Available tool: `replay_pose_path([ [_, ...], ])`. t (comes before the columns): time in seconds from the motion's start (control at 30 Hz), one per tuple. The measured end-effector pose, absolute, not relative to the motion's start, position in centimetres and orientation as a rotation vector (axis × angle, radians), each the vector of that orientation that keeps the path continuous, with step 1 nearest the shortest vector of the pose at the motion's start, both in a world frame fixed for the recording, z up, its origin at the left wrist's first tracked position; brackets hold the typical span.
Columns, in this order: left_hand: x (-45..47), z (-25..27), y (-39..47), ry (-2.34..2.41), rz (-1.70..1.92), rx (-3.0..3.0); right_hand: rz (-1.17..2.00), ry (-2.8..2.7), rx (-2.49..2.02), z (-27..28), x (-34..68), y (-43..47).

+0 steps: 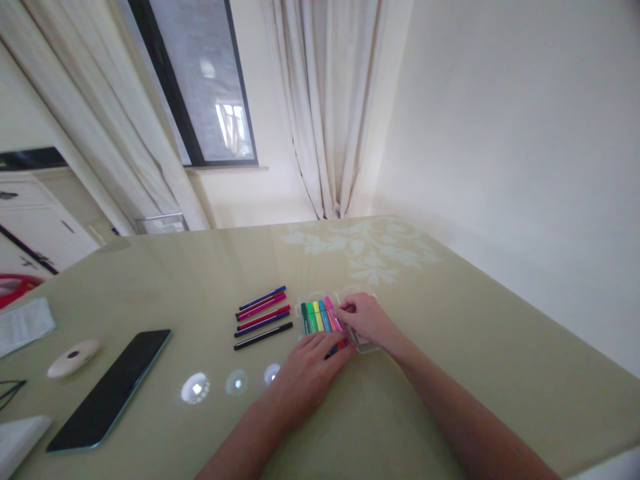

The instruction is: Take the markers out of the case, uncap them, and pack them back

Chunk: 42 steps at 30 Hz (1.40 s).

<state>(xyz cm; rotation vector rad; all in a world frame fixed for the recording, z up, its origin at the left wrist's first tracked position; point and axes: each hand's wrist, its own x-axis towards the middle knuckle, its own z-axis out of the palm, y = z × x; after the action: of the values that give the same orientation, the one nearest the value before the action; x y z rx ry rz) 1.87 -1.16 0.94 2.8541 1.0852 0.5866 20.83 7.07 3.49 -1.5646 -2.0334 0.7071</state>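
A clear plastic pen case (pixel 299 312) lies on the table, its lid folded open to the right. A row of felt-tip pens (pixel 320 317) sits inside, dark green, green, yellow, blue and pink. My left hand (pixel 316 363) is curled over the near end of the case, thumb and fingers against it, hiding the pens' lower ends. My right hand (pixel 369 319) is above the lid side, its thumb and forefinger closed together beside the pink pens. Whatever is between those fingertips is too small to make out. Left of the case lie several loose felt-tip pens (pixel 263 337), purple, pink, red and black.
A dark tablet or large phone (pixel 111 390) lies on the left of the glossy table (pixel 200 287), near a white oval object (pixel 73 359) and a pale cloth or paper (pixel 26 327). A white object (pixel 23 440) is at the left corner. Walls and curtains (pixel 327 100) border the far side.
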Motion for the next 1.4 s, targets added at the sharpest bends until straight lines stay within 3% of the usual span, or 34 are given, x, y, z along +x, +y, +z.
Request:
replay_pose_path([
  [0.83,2.1,0.1,-0.7,1.184,0.639,2.800,0.704,-1.977,-1.590,1.3,21.3,8.1],
  [1.4,2.0,0.5,-0.4,1.225,0.592,2.756,0.595,-2.234,-1.462,3.3,20.8,6.8],
])
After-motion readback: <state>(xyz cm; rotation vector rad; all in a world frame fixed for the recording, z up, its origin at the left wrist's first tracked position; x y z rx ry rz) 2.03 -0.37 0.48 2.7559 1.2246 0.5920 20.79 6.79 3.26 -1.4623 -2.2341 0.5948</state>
